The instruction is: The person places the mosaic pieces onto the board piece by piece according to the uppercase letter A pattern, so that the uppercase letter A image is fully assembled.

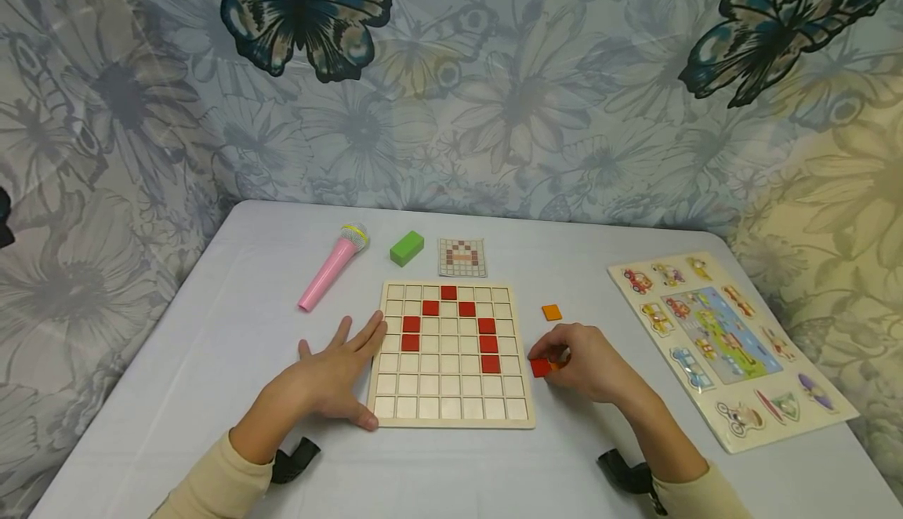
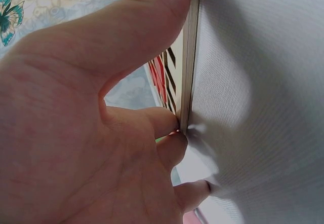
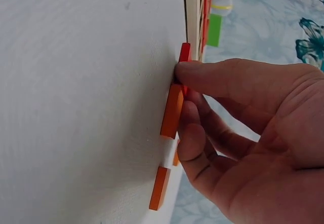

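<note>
A square wooden grid board lies on the white table, with several red tiles set in its cells in an arch, its right leg longer by one. My left hand rests at the board's left side, thumb and spread fingers touching its edge. Just off the right edge, my right hand pinches a red square tile between thumb and fingers. Beside it, an orange tile sits partly behind the fingers, and another orange tile stands nearer the camera. Farther back on the table is an orange tile.
Behind the board lie a pink toy microphone, a green block and a small card printed with a grid pattern. To the right is a picture puzzle board. Butterfly-patterned cloth hangs behind the table.
</note>
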A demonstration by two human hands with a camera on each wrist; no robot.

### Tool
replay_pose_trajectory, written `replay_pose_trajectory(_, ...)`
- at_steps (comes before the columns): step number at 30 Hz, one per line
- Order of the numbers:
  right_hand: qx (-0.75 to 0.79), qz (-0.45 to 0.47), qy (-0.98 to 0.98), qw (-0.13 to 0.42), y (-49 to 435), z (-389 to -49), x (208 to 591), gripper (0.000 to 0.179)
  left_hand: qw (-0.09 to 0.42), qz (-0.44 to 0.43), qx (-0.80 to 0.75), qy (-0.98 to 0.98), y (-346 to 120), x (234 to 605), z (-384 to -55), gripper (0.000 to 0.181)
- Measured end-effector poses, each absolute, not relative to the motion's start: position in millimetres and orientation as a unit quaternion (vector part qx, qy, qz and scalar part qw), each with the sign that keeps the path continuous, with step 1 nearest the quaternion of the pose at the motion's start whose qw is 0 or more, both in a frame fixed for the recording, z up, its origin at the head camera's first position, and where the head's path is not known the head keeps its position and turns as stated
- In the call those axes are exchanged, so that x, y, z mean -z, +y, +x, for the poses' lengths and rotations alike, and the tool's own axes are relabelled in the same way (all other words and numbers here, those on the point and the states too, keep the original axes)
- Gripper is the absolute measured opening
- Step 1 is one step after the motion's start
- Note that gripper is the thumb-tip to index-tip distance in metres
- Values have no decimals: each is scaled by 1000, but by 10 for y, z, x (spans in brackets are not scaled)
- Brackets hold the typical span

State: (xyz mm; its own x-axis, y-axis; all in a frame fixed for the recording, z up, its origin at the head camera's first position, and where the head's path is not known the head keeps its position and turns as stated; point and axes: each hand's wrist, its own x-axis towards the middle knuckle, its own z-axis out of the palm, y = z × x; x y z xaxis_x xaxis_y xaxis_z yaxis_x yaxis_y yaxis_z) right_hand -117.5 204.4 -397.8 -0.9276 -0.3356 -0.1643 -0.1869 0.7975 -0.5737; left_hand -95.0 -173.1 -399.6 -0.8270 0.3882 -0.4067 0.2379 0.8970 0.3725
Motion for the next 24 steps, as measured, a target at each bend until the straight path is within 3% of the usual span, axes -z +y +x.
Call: replay_pose_trajectory(24, 309, -143, 934, 111, 2019, -1174, 3942, 31, 241, 166, -154, 944, -1728, 3967, -939, 139)
